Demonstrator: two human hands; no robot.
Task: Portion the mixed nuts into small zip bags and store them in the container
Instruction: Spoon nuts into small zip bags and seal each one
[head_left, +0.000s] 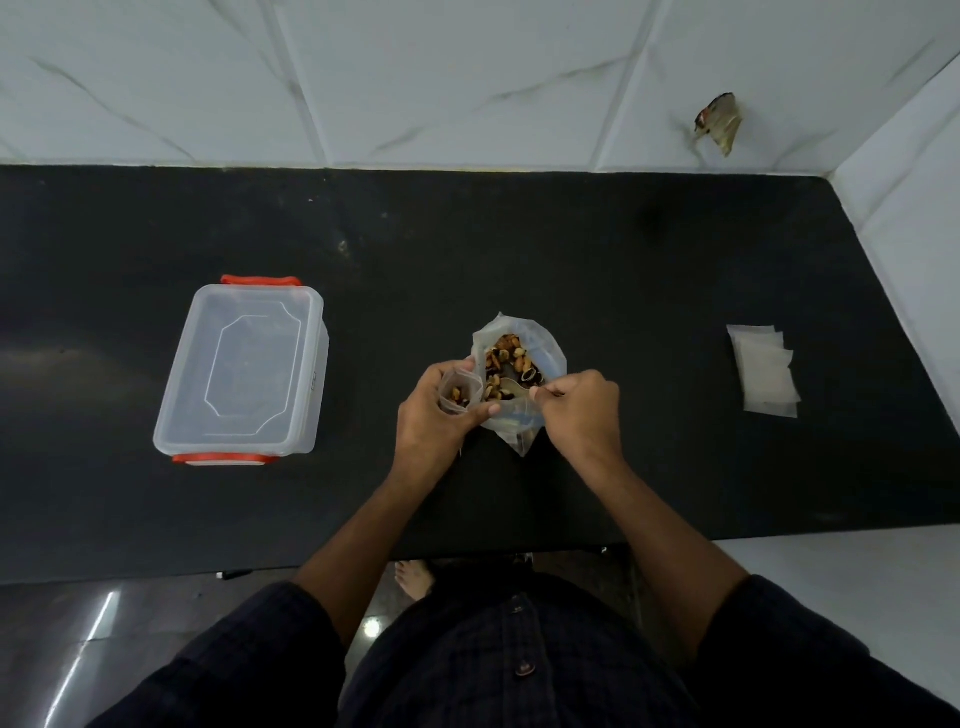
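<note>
nut portioning: both hands at the open nut bag

head view. the black countertop (623, 270) fills the middle of the frame. at its centre stands the large clear bag of mixed nuts (514, 364), mouth open upward. the left hand (441, 410) is at 9 o'clock of that bag, fingers and thumb curled round a small zip bag (460, 392) held upright with its mouth open; a few nuts lie inside it. the small zip bag touches the large bag's left edge. the right hand (579, 410) is at 4 o'clock of the large bag, fingertips pressed together in a pinch just over the bag's mouth; what they pinch is too small to tell.

the clear lidded container (244, 369), with orange clips at its near and far ends, sits well apart at 9 o'clock of the hands, lid on. a stack of empty zip bags (766, 371) lies flat at 3 o'clock, well apart. a crumpled wrapper (719, 122) rests against the tiled wall (415, 78) at 1 o'clock.
</note>
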